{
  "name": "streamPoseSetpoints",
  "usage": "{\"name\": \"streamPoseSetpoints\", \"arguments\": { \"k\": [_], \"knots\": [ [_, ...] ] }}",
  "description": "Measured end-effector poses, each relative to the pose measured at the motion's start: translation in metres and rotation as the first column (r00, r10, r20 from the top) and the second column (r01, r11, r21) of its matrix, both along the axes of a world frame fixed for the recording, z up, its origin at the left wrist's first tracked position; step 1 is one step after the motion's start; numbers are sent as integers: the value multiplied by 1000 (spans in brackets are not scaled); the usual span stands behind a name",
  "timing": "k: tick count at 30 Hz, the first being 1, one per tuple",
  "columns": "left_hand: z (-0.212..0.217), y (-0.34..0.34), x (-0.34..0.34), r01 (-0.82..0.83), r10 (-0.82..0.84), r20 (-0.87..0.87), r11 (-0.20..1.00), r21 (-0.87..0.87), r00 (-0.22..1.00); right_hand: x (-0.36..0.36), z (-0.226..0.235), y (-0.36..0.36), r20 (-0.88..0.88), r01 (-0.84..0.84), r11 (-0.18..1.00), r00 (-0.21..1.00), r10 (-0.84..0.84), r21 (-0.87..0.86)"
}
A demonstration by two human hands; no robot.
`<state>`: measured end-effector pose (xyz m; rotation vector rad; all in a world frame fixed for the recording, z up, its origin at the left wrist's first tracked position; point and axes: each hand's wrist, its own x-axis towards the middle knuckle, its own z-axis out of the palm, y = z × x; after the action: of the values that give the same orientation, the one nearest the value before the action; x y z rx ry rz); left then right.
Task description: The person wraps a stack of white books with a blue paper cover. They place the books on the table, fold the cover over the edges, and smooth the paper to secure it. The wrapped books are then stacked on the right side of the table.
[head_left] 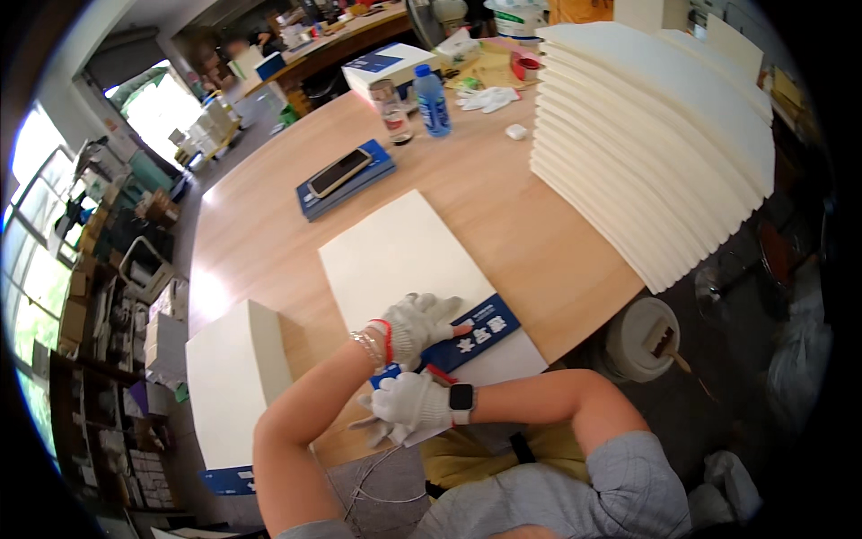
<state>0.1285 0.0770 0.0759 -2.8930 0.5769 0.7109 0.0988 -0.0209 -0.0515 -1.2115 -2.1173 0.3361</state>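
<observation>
Though likely light and stiff, may crease at the corners; best take the white panel [395, 247] by its bare edges at 11 and 2 o'clock. Lies flat on the counter [251, 193], with a blue band [489, 331] toward 5 o'clock, beneath the left hand [418, 325], with fingers spread, without visible grip. At 6 o'clock, cannot tell the hold of the right hand [410, 402], with fingers curled beside a blue piece [387, 375].

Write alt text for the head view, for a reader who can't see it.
A person's gloved left hand rests on a white panel with a blue band, the gloved right hand nearer the body, at a wooden table. A tall stack of white panels stands at right.
</observation>
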Motion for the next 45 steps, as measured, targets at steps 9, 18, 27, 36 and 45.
{"name": "streamPoseSetpoints", "arguments": {
  "k": [9, 18, 27, 36, 45],
  "knots": [
    [6, -10, 1, 25, -22, -91, 999, 39, 996, 165, 54, -126, 429, 325, 939, 836, -343, 116],
    [16, -34, -22, -209, 228, -31, 935, 287, 973, 212, 59, -138, 81, 844, 535, 531, -844, 44],
    [-83, -102, -124, -257, -273, -813, -953, 158, 515, 234, -3, -38, -546, 305, 626, 311, -778, -718],
    [-76, -81, -94, 222, 154, -918, -972, -75, 365, 278, -19, 39, -562, 264, 789, 581, -589, -555],
    [-5, -67, -257, 300, 904, -417, -375, -877, -90, 85, 65, 54, -911, -30, 973, 357, -204, -230]
  ]
}}
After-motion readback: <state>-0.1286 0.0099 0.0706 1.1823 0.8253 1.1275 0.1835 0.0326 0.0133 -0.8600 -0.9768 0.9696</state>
